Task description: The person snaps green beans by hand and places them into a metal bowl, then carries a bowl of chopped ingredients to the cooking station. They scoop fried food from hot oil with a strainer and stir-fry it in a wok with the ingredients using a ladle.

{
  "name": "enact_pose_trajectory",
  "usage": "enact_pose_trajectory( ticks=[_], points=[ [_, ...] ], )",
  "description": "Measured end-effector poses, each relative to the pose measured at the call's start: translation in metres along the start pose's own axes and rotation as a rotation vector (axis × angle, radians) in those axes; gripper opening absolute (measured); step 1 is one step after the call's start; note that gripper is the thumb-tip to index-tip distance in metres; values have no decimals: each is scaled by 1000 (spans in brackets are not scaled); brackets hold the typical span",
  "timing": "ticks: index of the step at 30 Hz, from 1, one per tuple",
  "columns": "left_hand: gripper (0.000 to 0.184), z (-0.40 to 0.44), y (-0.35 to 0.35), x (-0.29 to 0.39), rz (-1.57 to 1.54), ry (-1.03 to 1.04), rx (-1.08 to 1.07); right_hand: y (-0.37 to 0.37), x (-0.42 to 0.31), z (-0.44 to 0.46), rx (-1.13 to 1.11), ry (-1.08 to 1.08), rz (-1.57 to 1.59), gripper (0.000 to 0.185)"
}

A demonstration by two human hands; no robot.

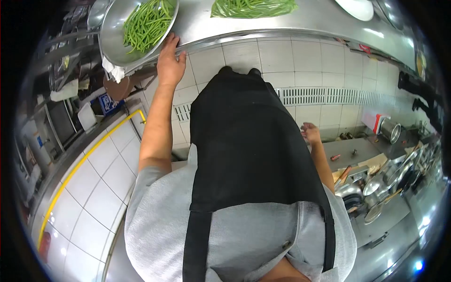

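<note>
My left hand lies at the front edge of the steel counter, against the side of a large metal bowl. Its thumb stands apart from the fingers, and nothing is held in it. Inside the bowl is a heap of green beans. A clear plastic bag of green beans rests on the steel counter to the right. Low beside my black apron hangs my right hand, fingers loosely apart and holding nothing.
A white dish sits on the counter at upper right. Ladles and strainers crowd a steel surface at right, near a metal pot. A yellow pipe runs along the left. A floor drain grate crosses the tiles.
</note>
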State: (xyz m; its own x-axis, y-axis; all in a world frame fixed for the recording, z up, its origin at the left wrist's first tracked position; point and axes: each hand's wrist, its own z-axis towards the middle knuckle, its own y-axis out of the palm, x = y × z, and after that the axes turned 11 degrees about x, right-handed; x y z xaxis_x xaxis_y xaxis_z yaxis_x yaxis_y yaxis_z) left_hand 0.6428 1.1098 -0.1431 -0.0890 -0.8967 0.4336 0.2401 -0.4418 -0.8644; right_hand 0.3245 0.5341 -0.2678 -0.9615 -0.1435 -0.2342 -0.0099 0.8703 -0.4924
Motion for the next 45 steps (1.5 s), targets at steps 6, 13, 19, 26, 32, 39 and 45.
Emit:
enact_pose_trajectory(
  ticks=[6, 13, 19, 26, 32, 39, 45],
  points=[
    [38, 19, -22, 64, -410, -88, -310, 46, -53, -59, 57, -212, 343, 40],
    [28, 16, -128, 228, -1057, 736, -313, 116, 1, -98, 93, -108, 314, 38],
    [14, -4, -202, 245, -1792, 740, -369, 160, 80, -160, 47, -28, 168, 36],
    [13, 3, -191, 184, -1854, 460, -336, 150, 107, -200, -124, -226, 26, 33],
    [14, -47, -190, 146, -1727, 211, -210, 116, 39, -137, -80, -208, -98, 32],
    [33, -145, -176, 130, -949, -38, -239, 119, -40, -83, -139, -322, -33, 34],
    [29, -175, -169, 151, -835, -123, -607, 124, 40, -56, -181, -320, -124, 36]
  ],
)
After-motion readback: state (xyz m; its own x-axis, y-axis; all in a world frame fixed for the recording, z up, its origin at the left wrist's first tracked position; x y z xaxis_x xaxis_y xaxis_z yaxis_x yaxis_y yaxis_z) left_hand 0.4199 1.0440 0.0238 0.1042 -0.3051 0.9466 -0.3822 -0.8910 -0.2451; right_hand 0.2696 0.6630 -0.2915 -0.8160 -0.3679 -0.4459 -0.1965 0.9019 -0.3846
